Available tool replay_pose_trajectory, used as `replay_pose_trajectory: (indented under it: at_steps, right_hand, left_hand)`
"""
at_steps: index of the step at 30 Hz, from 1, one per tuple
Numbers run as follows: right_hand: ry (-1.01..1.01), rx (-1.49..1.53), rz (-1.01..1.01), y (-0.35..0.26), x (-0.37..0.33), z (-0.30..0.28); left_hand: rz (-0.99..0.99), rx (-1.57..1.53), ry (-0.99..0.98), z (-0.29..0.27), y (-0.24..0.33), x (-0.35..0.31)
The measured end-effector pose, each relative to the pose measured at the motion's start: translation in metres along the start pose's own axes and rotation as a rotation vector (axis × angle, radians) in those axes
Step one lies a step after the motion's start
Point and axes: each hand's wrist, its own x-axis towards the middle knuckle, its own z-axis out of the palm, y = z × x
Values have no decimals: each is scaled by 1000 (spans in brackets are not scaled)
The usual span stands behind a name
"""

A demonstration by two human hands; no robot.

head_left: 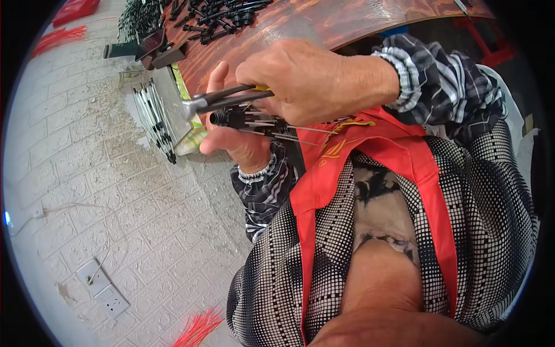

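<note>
My right hand (298, 78) is closed round the handles of a pair of metal pincers (222, 99), whose grey head points left, over my left hand. A black ribbed plastic piece (228, 118) with several thin pale rods (263, 124) lies in my left hand (245, 151), below the pincers' handles. The left thumb is on the near side of the piece and one finger stands up beyond the tool. My right hand hides the rest of the left fingers. Whether the pincers touch the black piece, I cannot tell.
Black plastic parts (222, 17) are heaped on a red-brown tabletop (306, 26) at the top. Black-and-white rods (153, 118) lie left of my hands, near dark trays (159, 51) and green bristles (139, 20). Red strands (199, 328) show at the lower edge. A red apron (324, 185) covers my front.
</note>
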Motion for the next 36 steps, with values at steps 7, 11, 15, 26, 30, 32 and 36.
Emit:
replay_pose_trajectory:
  at_steps: [7, 11, 15, 26, 30, 32, 36]
  right_hand:
    - [363, -234, -324, 12, -1, 18]
    - [398, -248, -412, 11, 4, 14]
    - [142, -150, -233, 5, 5, -10]
    - [29, -51, -187, 29, -22, -22]
    - [33, -504, -144, 33, -31, -22]
    - [17, -737, -95, 33, -32, -19]
    - [167, -929, -176, 32, -31, -11]
  left_hand:
    - [14, 46, 47, 3, -1, 6]
    - [-67, -107, 15, 1, 1, 6]
    - [-78, -31, 80, 1, -2, 7]
    - [-19, 4, -290, -19, 1, 6]
    - [-42, 8, -168, -17, -1, 5]
    - [-45, 56, -133, -15, 0, 5]
    - [-64, 168, -43, -7, -2, -2]
